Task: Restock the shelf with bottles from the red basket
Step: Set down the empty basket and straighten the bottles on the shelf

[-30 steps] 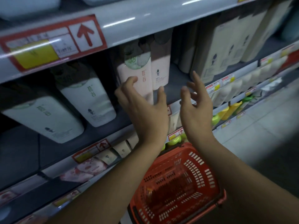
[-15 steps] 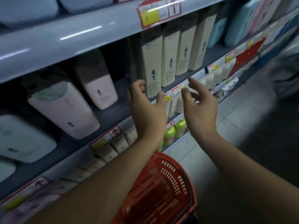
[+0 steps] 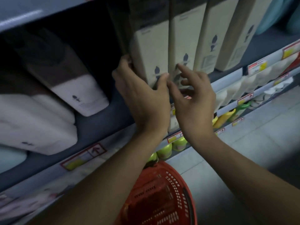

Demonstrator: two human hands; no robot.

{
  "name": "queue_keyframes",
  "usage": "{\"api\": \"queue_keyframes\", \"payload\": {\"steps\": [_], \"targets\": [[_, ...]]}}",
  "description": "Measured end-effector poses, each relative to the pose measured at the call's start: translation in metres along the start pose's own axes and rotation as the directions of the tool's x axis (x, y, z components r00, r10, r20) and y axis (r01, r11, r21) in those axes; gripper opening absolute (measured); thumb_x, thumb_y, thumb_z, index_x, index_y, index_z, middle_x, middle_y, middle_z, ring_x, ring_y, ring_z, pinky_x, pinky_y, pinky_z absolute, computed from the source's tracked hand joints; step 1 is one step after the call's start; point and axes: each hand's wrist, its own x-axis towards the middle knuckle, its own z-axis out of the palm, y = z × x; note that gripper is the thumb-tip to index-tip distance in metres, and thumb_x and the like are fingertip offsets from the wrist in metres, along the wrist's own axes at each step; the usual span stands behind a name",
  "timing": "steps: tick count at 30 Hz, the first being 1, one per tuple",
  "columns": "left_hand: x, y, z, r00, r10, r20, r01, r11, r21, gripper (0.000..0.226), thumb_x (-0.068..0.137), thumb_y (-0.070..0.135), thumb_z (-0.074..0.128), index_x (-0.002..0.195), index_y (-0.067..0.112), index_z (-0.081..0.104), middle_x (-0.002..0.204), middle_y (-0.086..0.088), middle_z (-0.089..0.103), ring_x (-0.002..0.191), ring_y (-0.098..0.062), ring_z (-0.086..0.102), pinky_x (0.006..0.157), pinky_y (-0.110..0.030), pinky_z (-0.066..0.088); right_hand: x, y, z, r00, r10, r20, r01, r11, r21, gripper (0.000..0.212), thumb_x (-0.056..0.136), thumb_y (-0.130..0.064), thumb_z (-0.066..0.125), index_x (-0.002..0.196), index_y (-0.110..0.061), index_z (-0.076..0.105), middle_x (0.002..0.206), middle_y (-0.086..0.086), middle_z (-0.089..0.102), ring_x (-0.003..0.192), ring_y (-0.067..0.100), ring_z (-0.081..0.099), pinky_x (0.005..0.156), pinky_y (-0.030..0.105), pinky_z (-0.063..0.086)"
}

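Note:
The red basket [image 3: 162,197] hangs low at the bottom centre, under my forearms; what lies inside it is too dark to make out. On the blue-grey shelf [image 3: 100,120] stand tall beige packs. My left hand [image 3: 142,98] holds the leftmost beige pack [image 3: 151,51], fingers round its left edge and thumb on its front. My right hand [image 3: 194,101] is beside it with fingers spread, the index fingertip at the lower front of the second beige pack [image 3: 183,38]. Green bottles [image 3: 164,151] stand on a lower shelf just above the basket.
White-and-pink soft packs [image 3: 78,95] lie tilted on the same shelf to the left. Yellow bottles [image 3: 225,117] and pale pouches [image 3: 227,93] fill lower shelves to the right. Price tags line the shelf rails. Tiled floor [image 3: 259,143] lies to the right.
The view has shifted right along the shelf, from the white-and-pink packs to the beige ones. Both hands moved forward; the left took hold of the leftmost beige pack.

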Motion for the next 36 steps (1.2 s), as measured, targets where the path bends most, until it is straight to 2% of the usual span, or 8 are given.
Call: {"api": "queue_keyframes", "payload": {"steps": [6, 11, 19, 22, 24, 26, 30, 36], "targets": [[-0.008, -0.004, -0.011, 0.999, -0.014, -0.041, 0.013, 1.000, -0.014, 0.083, 0.069, 0.026, 0.090, 0.138, 0.009, 0.045, 0.127, 0.005, 0.042, 0.119, -0.025, 0.055, 0.098, -0.046, 0.051, 0.006, 0.004, -0.009, 0.990, 0.052, -0.133, -0.033, 0.989, 0.142, 0.030, 0.099, -0.019, 0.066, 0.128, -0.011, 0.069, 0.111, 0.002, 0.063, 0.097, 0.008, 0.067, 0.083, 0.029, 0.058], [-0.032, 0.022, -0.011, 0.999, 0.030, -0.019, -0.030, 0.999, -0.034, 0.062, 0.077, 0.020, 0.086, 0.127, 0.006, 0.052, 0.122, -0.005, 0.048, 0.108, -0.021, 0.054, 0.087, -0.041, 0.052, 0.025, 0.003, -0.026, 0.960, 0.201, -0.196, -0.152, 0.959, 0.240, 0.028, 0.100, -0.022, 0.064, 0.127, -0.014, 0.070, 0.114, 0.006, 0.068, 0.098, 0.003, 0.067, 0.079, 0.023, 0.056], [-0.050, 0.061, 0.035, 0.999, 0.003, 0.047, 0.001, 0.996, -0.093, 0.049, 0.081, 0.015, 0.082, 0.120, 0.006, 0.054, 0.116, 0.008, 0.046, 0.108, -0.023, 0.057, 0.091, -0.048, 0.053, 0.080, 0.030, -0.070, 0.932, 0.223, -0.286, -0.207, 0.975, 0.086, 0.043, 0.091, -0.029, 0.068, 0.133, -0.021, 0.066, 0.123, -0.008, 0.063, 0.115, 0.009, 0.061, 0.094, 0.024, 0.053], [-0.058, 0.071, 0.048, 0.993, 0.024, 0.117, -0.011, 0.994, -0.106, 0.045, 0.083, 0.014, 0.082, 0.118, 0.007, 0.055, 0.114, 0.007, 0.046, 0.105, -0.015, 0.055, 0.092, -0.031, 0.052, 0.107, 0.046, -0.079, 0.938, 0.233, -0.256, -0.231, 0.972, 0.039, 0.057, 0.086, -0.032, 0.072, 0.141, -0.021, 0.060, 0.135, -0.009, 0.060, 0.126, 0.008, 0.058, 0.108, 0.034, 0.048], [-0.059, 0.072, 0.055, 0.990, 0.030, 0.137, -0.016, 0.994, -0.107, 0.043, 0.084, 0.013, 0.081, 0.117, 0.006, 0.055, 0.114, 0.003, 0.047, 0.102, -0.012, 0.054, 0.085, -0.014, 0.046, 0.118, 0.051, -0.079, 0.943, 0.251, -0.217, -0.244, 0.968, 0.060, 0.062, 0.085, -0.029, 0.073, 0.144, -0.020, 0.057, 0.140, -0.010, 0.060, 0.128, 0.007, 0.057, 0.109, 0.034, 0.048], [-0.057, 0.070, 0.062, 0.988, 0.024, 0.152, -0.007, 0.994, -0.109, 0.040, 0.086, 0.012, 0.079, 0.117, 0.006, 0.055, 0.115, -0.001, 0.050, 0.101, -0.010, 0.053, 0.081, -0.010, 0.046, 0.123, 0.058, -0.078, 0.947, 0.232, -0.222, -0.226, 0.973, 0.052, 0.061, 0.084, -0.024, 0.072, 0.143, -0.019, 0.058, 0.139, -0.008, 0.062, 0.127, 0.006, 0.058, 0.106, 0.034, 0.050], [-0.051, 0.065, 0.072, 0.989, 0.012, 0.145, 0.008, 0.991, -0.135, 0.036, 0.086, 0.009, 0.077, 0.115, 0.008, 0.055, 0.114, -0.002, 0.050, 0.098, -0.016, 0.056, 0.078, -0.030, 0.055, 0.123, 0.067, -0.077, 0.947, 0.197, -0.254, -0.198, 0.980, 0.019, 0.056, 0.083, -0.025, 0.076, 0.136, -0.019, 0.063, 0.129, -0.006, 0.068, 0.117, 0.008, 0.063, 0.098, 0.031, 0.054], [-0.040, 0.059, 0.080, 0.992, 0.011, 0.128, 0.007, 0.991, -0.136, 0.037, 0.085, 0.010, 0.078, 0.115, 0.006, 0.055, 0.114, -0.005, 0.052, 0.095, -0.018, 0.057, 0.078, -0.039, 0.056, 0.119, 0.068, -0.070, 0.942, 0.157, -0.298, -0.172, 0.985, -0.023, 0.052, 0.081, -0.027, 0.080, 0.129, -0.021, 0.063, 0.122, -0.009, 0.068, 0.099, 0.011, 0.067, 0.085, 0.030, 0.056]]}}
